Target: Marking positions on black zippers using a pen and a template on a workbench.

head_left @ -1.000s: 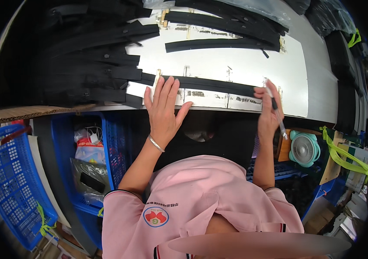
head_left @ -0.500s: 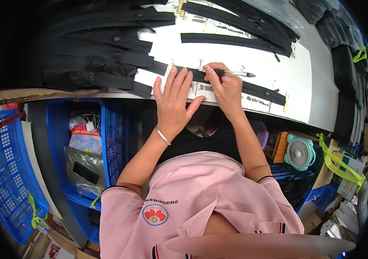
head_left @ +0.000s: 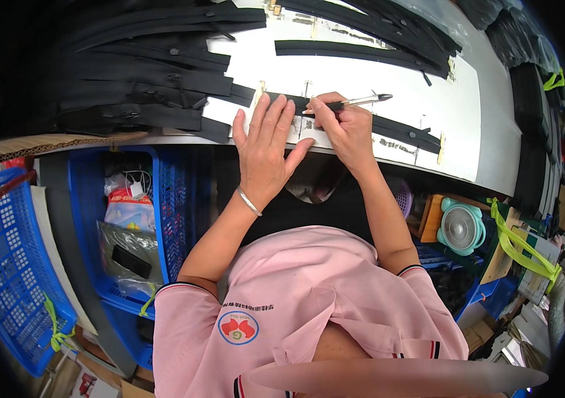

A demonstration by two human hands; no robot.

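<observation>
A black zipper strip (head_left: pixel 398 127) lies along the front of a white board (head_left: pixel 465 109) that carries dark marks and lines. My left hand (head_left: pixel 266 142) rests on the strip with its fingers stretched out and flat. To its right, my right hand (head_left: pixel 345 129) grips a pen (head_left: pixel 362 101) with a clear barrel and dark end. The pen's tip is down at the strip, between my two hands. Farther back on the board lies another single black zipper strip (head_left: pixel 342 50).
Piles of black zipper strips cover the table's left side (head_left: pixel 143 86) and far side (head_left: pixel 402 30). A cardboard sheet (head_left: pixel 50 149) lies at the left edge. Below the table stand blue baskets (head_left: pixel 20 265), a phone (head_left: pixel 132 261) on plastic bags, and a small teal fan (head_left: pixel 461 227).
The pen's upper end has tipped farther back, and the pen is slanted more steeply. My right hand has shifted slightly; my left hand keeps its place on the strip.
</observation>
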